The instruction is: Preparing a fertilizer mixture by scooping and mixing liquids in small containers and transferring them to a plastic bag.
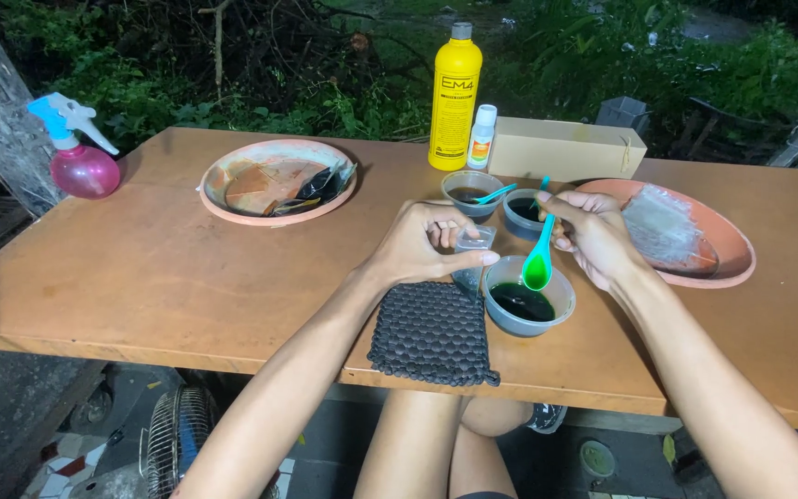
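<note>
My left hand (pixel 422 245) grips a small clear plastic bag (pixel 473 242), held just left of a grey bowl (pixel 561 298) of dark green liquid. My right hand (pixel 593 236) pinches the handle of a green plastic spoon (pixel 538 263), whose bowl hangs over that dark liquid. Behind them stand two smaller bowls (pixel 471 185) (pixel 521 211) of dark liquid, each with a blue spoon in it. A dark knitted square mat (pixel 431 333) lies on the brown table (pixel 159 277) under my left wrist.
A yellow bottle (pixel 454 97), a small white bottle (pixel 482 137) and a tan box (pixel 565 148) stand at the back. One terracotta dish (pixel 233 208) holds dark packets; another (pixel 736 249) at the right holds clear bags. A pink spray bottle (pixel 80 162) stands far left.
</note>
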